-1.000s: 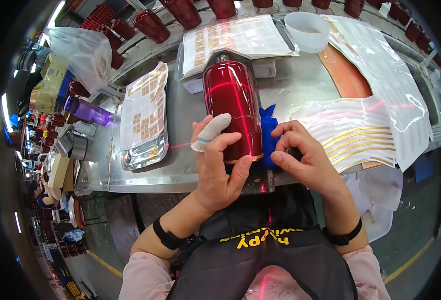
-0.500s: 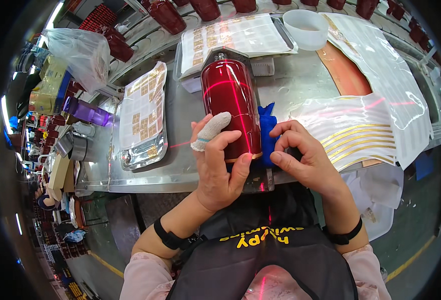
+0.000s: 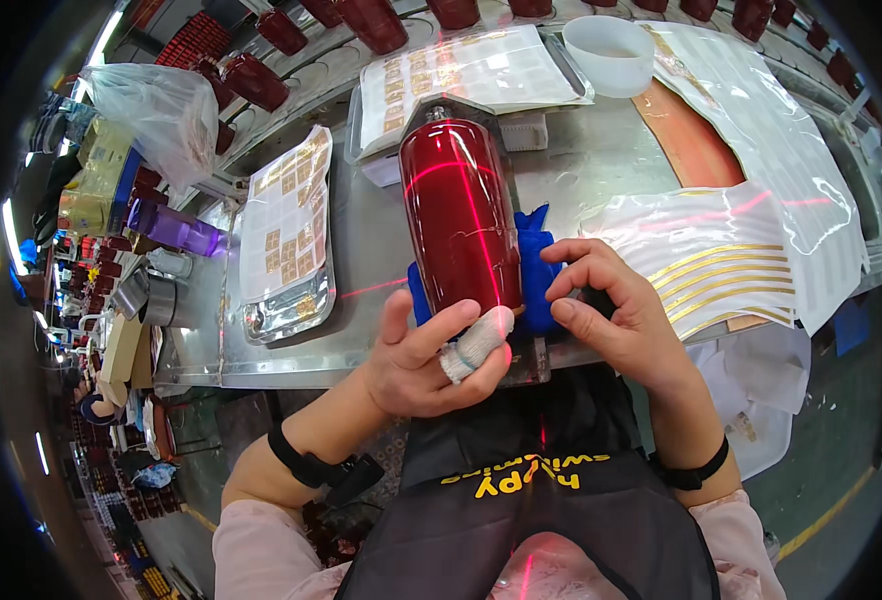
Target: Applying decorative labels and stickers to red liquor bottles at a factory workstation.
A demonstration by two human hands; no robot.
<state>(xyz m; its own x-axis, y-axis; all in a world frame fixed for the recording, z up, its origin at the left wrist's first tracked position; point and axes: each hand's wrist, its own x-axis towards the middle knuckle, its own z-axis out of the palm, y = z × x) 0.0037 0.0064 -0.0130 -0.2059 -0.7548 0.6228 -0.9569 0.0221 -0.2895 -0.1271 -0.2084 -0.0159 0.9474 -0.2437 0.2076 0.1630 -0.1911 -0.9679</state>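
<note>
Red glossy bottle lies on its side on a blue cloth pad, centre of the steel worktable. Long axis runs away from the person: narrow neck end points to the far side, wide base end toward the body. Thin red laser lines cross its shell.

Left hand comes up from the lower left, palm cupped around the base end. Thumb presses across the near face of the bottle; one finger is wrapped in white tape. Grip closed on the bottle's base.

Right hand sits just right of the bottle, forearm entering from the lower right. Fingers curled inward, thumb and forefinger pinched close at the pad's edge; cannot tell what, if anything, is pinched. Black bands on both wrists.

Bottle lies between the two hands, base in the left, right hand beside its lower flank.

Around: sheets of gold striped decals to the right, a metal tray of small gold stickers to the left, white bowl at the far edge, more red bottles in a row beyond.
</note>
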